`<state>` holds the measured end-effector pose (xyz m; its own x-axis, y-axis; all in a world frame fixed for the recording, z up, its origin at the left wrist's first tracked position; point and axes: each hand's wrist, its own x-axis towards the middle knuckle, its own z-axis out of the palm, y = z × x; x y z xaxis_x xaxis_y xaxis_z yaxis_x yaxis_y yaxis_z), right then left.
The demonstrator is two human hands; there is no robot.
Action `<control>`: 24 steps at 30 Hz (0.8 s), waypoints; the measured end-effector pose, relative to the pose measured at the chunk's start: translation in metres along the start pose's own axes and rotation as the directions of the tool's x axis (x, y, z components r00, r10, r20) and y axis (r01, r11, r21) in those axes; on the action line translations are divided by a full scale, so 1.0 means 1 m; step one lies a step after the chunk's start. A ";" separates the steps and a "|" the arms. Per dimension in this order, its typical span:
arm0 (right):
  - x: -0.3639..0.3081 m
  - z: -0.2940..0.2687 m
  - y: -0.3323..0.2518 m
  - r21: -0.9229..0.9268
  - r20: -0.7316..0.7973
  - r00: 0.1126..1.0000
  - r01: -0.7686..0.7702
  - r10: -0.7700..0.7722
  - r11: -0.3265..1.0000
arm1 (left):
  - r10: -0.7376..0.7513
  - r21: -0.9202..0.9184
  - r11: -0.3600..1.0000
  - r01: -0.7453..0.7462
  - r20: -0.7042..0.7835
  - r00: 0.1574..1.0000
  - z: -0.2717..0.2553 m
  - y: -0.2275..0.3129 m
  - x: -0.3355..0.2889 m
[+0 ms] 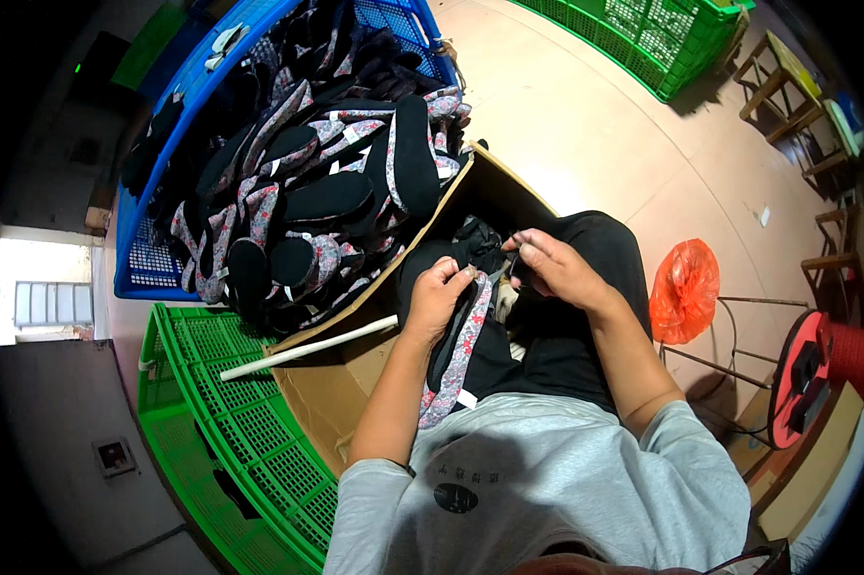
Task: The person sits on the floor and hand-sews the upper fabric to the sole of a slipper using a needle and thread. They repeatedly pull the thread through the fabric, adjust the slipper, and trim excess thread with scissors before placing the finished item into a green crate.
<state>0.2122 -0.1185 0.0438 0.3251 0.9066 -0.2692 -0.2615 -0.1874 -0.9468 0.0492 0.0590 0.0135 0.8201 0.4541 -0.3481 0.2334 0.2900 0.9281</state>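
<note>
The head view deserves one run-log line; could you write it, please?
left hand: pinching floral-edged piece | right hand: near dark bundle | blue crate: heaped with similar pieces

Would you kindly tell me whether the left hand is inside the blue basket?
No, the left hand is over the lap, holding a black-and-floral piece, away from the blue basket.

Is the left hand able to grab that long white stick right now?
Probably yes. The white stick lies uncovered, one end near the left forearm; the left hand may just need to release the flowery piece first.
</note>
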 end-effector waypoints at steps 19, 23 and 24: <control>0.020 0.011 0.037 -0.191 0.117 0.991 -0.041 0.064 0.981 | -0.228 -0.134 0.958 0.251 0.166 0.959 -0.010 0.008 0.015; 0.022 0.010 0.038 -0.166 0.139 0.984 -0.086 0.110 0.982 | -0.303 -0.142 0.931 0.336 0.212 0.929 -0.012 0.016 0.019; 0.022 0.011 0.038 -0.166 0.144 0.984 -0.082 0.106 0.983 | -0.314 -0.149 0.925 0.350 0.223 0.923 -0.013 0.016 0.020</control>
<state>0.1999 -0.1014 0.0040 0.1614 0.9265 -0.3398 -0.1328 -0.3208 -0.9378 0.0632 0.0838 0.0200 0.8005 0.1400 -0.5828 0.4251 0.5529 0.7167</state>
